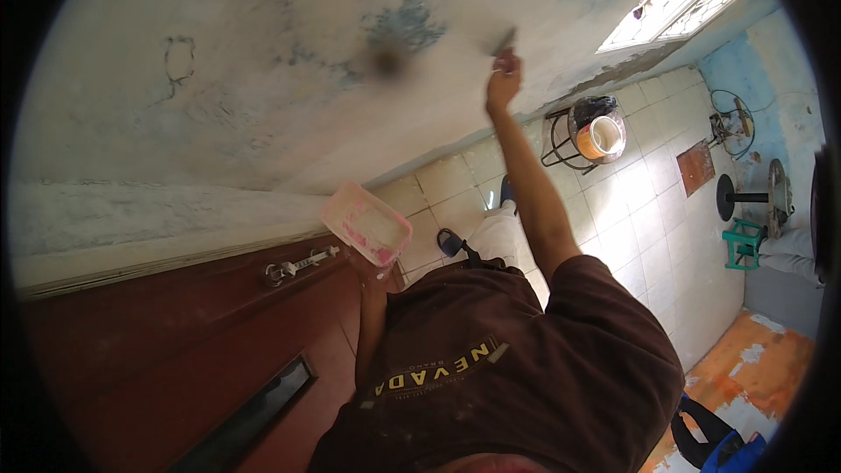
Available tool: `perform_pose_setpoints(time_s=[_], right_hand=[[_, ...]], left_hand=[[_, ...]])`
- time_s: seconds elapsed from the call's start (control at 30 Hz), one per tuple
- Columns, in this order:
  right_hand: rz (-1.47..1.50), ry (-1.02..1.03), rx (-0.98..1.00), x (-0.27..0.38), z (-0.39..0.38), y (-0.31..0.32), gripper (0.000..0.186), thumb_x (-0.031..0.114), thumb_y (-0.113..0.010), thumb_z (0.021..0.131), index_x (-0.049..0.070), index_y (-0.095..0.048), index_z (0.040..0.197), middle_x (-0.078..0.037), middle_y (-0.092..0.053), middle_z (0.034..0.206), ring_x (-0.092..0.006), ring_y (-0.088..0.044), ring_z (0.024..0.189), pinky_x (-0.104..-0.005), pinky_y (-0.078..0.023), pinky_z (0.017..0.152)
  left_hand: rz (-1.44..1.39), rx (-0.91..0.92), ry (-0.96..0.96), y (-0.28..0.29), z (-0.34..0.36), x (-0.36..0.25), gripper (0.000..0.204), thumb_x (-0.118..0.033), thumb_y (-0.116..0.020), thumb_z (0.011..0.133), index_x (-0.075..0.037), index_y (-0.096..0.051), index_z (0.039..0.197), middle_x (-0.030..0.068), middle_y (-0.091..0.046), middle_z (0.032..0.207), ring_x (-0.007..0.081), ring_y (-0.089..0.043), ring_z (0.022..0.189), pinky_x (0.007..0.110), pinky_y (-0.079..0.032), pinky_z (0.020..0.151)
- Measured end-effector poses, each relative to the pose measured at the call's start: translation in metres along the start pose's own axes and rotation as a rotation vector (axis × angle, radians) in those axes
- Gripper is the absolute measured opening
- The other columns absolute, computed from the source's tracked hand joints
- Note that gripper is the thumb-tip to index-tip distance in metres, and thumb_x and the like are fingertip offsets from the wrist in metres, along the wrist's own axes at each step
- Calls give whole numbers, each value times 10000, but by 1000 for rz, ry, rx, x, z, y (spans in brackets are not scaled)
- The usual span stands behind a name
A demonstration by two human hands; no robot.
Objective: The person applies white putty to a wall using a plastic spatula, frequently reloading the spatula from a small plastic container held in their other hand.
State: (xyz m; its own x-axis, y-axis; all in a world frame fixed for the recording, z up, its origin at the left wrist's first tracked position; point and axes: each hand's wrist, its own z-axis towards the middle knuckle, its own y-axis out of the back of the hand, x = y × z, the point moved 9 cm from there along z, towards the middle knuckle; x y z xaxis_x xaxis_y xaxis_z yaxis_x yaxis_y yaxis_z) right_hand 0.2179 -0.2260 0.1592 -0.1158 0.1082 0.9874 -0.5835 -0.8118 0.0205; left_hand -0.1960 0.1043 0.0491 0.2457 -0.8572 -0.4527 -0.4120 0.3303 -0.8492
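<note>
My right hand [503, 79] is stretched out to the wall, its fingers closed round a putty knife [505, 38]. The knife's blade is slightly blurred and lies at or close to the whitish wall [289, 114], which has patchy blue-grey areas. Down by the door, my left hand [371, 271] holds a pink rectangular plastic tub [329, 210] from beneath, with most of its fingers hidden. Pale paste lies inside the tub and smears its walls.
A brown door [175, 333] with a metal bolt [300, 266] stands at the left. Beyond my feet, a stool [565, 136] bears an orange-and-white bucket [601, 137]. Farther right are a green stool [744, 243] and a black-based stand [727, 198]. A grilled window [670, 4] is at upper right.
</note>
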Motion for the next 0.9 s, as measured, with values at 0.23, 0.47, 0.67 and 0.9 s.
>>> perform_pose_setpoints(time_s=[0.23, 0.47, 0.67, 0.9], right_hand=[[194, 452, 861, 170, -278, -117, 518, -101, -494, 841, 64, -616, 1316, -191, -644, 1289, -383, -626, 1156, -427, -543, 941], [175, 402, 490, 128, -167, -35, 588, -216, -505, 777, 29, -652, 1291, -141, -683, 1288, -198, -681, 1073, -300, -550, 814], [-27, 531, -67, 215, -17, 13, 327, 37, -571, 975, -7, -634, 1293, -161, -697, 1104, -327, -698, 977, -394, -536, 880], [-116, 838, 391, 228, -255, -111, 426, 12, -624, 875, 126, -631, 1285, -140, -664, 1256, -323, -699, 1032, -416, -593, 786]], left_hand=[[44, 11, -5, -6, 15, -3, 714, -525, -663, 872, -159, -474, 1455, 131, -497, 1465, 369, -501, 1326, 568, -433, 1076], [86, -15, -56, 2, 21, -6, 735, -513, -707, 832, -142, -493, 1429, 141, -519, 1436, 363, -524, 1298, 546, -455, 1049], [189, -50, -90, 23, 23, -5, 754, -504, -745, 797, -128, -510, 1406, 150, -539, 1410, 357, -544, 1274, 527, -473, 1027], [518, -112, -209, 40, 20, -11, 775, -492, -788, 756, -111, -529, 1380, 160, -561, 1380, 351, -567, 1247, 506, -494, 1000]])
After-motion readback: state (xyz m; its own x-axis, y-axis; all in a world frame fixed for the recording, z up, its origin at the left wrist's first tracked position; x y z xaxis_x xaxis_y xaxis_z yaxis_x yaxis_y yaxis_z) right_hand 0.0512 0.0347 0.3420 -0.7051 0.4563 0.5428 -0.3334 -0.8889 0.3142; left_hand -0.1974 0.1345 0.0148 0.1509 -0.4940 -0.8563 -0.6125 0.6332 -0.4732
